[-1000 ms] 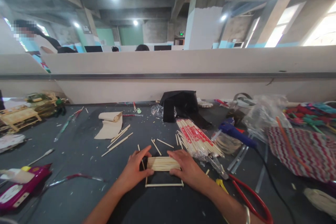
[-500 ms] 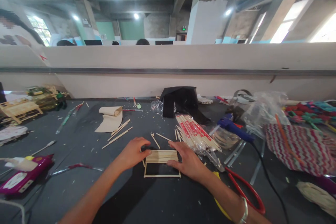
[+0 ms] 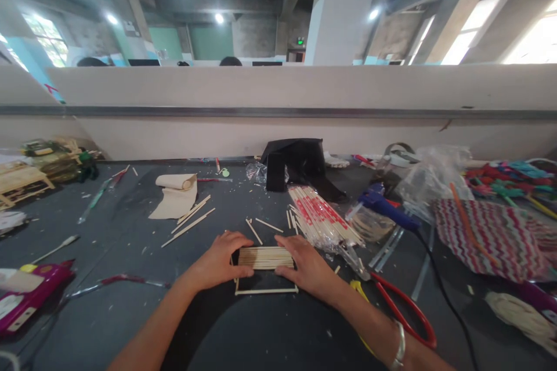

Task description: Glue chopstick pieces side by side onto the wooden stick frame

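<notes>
A small frame of pale wooden sticks [image 3: 266, 258] lies on the dark table in front of me, with a row of sticks side by side across its upper part and an open gap above its front bar. My left hand [image 3: 221, 259] is closed around the left end of the row, thumb at the near edge and fingers at the far edge. At the right end, my right hand [image 3: 307, 264] grips the row the same way. Just beyond the hands lie a few loose sticks [image 3: 268, 225]. A plastic-wrapped bundle of sticks [image 3: 319, 211] rests to the right.
Right of my hands are red-handled pliers [image 3: 407, 307], a blue glue gun [image 3: 387, 207] and a striped cloth [image 3: 483, 237]. A beige fabric roll [image 3: 174, 194] and more sticks [image 3: 189, 226] lie to the left. A purple power strip [image 3: 37, 295] sits far left. A low partition [image 3: 195, 133] stands behind.
My left hand has shifted its grip, its thumb now along the near edge of the row. The right hand stays at its end. The view has moved slightly.
</notes>
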A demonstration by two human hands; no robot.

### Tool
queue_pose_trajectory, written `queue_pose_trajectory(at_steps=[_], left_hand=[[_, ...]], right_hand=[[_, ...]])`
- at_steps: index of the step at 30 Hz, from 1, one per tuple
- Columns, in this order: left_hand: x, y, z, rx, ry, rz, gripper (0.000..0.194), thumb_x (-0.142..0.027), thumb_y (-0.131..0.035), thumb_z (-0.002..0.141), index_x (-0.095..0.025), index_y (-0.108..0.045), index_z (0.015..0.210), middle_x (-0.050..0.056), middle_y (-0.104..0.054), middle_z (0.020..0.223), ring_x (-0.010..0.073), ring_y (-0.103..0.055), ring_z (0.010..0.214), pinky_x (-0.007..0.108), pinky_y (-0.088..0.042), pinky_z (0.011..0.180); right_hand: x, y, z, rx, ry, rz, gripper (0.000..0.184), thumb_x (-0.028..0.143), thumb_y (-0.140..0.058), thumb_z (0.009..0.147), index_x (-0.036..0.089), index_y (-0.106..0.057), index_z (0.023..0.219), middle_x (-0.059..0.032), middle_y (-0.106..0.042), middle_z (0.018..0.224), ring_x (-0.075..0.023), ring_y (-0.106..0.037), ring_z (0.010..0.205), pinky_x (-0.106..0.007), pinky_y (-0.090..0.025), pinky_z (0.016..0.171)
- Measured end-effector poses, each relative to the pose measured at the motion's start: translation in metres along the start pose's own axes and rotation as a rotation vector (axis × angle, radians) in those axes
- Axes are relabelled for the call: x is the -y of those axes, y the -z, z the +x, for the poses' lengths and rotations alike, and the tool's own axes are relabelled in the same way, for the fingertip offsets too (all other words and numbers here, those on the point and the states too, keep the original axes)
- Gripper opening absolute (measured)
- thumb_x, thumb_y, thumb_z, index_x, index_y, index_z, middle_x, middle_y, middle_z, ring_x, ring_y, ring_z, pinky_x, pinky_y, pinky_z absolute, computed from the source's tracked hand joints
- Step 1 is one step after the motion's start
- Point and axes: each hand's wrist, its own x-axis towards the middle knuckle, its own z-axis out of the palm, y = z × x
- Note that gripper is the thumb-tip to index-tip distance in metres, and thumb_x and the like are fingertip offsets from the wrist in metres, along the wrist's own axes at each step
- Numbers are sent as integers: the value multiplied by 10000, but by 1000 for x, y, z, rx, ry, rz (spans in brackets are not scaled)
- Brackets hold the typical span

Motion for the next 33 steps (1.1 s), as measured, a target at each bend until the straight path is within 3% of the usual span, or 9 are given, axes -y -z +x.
queue_pose_trajectory(at_steps=[4,8,14,17,20,22,25,29,33], left_hand=[[-3,-3,4,-7,-4,9,458,-310,-740,695,-226,-606,1125,57,-598,1140,232,-528,1070,387,-378,964],[-7,-4,6,-10,11,14,423,-272,-744,687,-215,-626,1089,51,-625,1072,226,-548,996,366,-417,896],[-3,5,3,-117,60,-86,522,-395,-682,736,-240,-548,1216,59,-613,1141,226,-547,1037,372,-423,915],[6,17,1,-197,184,-133,437,-470,-571,803,-203,-587,1148,72,-646,1069,212,-584,970,344,-445,867],[11,26,-3,-78,307,-193,416,-507,-502,823,-176,-625,1043,48,-681,854,176,-622,739,294,-476,712],[11,28,-6,17,333,-254,442,-509,-483,827,-170,-601,1084,21,-667,759,144,-595,589,270,-467,617],[4,27,-7,97,330,-343,479,-480,-471,832,-161,-534,1185,7,-659,737,117,-565,508,257,-456,566],[-5,26,-7,175,355,-432,557,-454,-485,808,-144,-460,1270,19,-650,734,144,-592,552,258,-458,522],[-6,30,-7,156,323,-326,434,-406,-534,774,-160,-572,1129,-7,-613,708,112,-541,546,234,-430,547]], right_hand=[[0,0,1,-13,-2,0,626,221,-722,736,102,-497,1308,-138,-627,1167,-259,-530,1082,-402,-412,963],[0,1,2,-13,9,-5,623,225,-718,746,104,-493,1314,-139,-628,1154,-257,-529,1079,-400,-415,961],[5,12,-1,-50,5,8,646,366,-675,782,166,-449,1353,-134,-566,1264,-262,-496,1167,-416,-391,992],[9,24,-5,-122,-134,10,529,362,-565,858,150,-463,1331,-122,-637,1130,-234,-585,1037,-366,-439,909],[12,37,-8,-66,-337,5,455,262,-455,893,99,-456,1318,-58,-684,766,-193,-639,720,-296,-463,715],[12,42,-10,11,-397,26,459,194,-433,871,77,-450,1314,-40,-668,667,-178,-622,616,-270,-442,640],[9,43,-13,107,-399,105,477,142,-419,838,67,-451,1308,-37,-672,655,-150,-600,532,-245,-428,584],[5,39,-15,164,-372,159,537,136,-426,815,59,-404,1346,-31,-687,711,-135,-599,525,-232,-428,557],[5,39,-14,127,-312,88,518,154,-509,789,80,-481,1301,-47,-689,770,-158,-623,678,-239,-435,643]])
